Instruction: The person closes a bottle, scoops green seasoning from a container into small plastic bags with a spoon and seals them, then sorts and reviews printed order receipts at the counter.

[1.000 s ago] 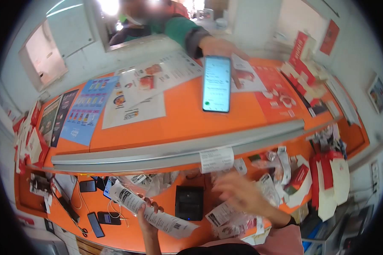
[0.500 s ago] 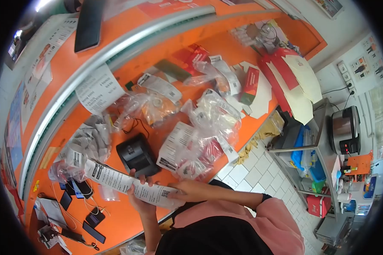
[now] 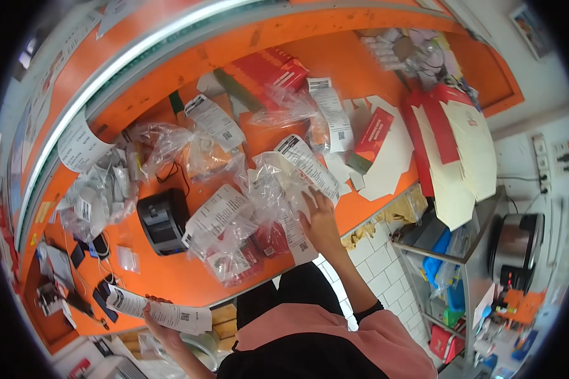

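My left hand (image 3: 162, 323) is closed on a long printed receipt (image 3: 186, 319) near the counter's front edge at the lower left. On the right, my right hand (image 3: 320, 221) reaches over a clear plastic bag (image 3: 275, 183), its fingers apart at the edge of the bag and a receipt (image 3: 306, 164) lying on it. Whether the fingers touch the bag or the paper is hard to tell. Left of it lies another clear bag (image 3: 234, 262) with red contents and a receipt (image 3: 218, 211). Further back are two more bagged items with receipts (image 3: 330, 117).
A black box-shaped device (image 3: 163, 221) stands on the orange counter (image 3: 170, 275). Folded red and cream cartons (image 3: 448, 139) are at the right. Phones and cables lie at the left. A metal rack (image 3: 436, 252) and a cooker (image 3: 518, 246) stand beyond the counter's right side.
My right hand has left the receipt and moved right to the bags. My left hand has moved down and left with the receipt. The view has shifted, and the phone on the upper ledge is out of sight.
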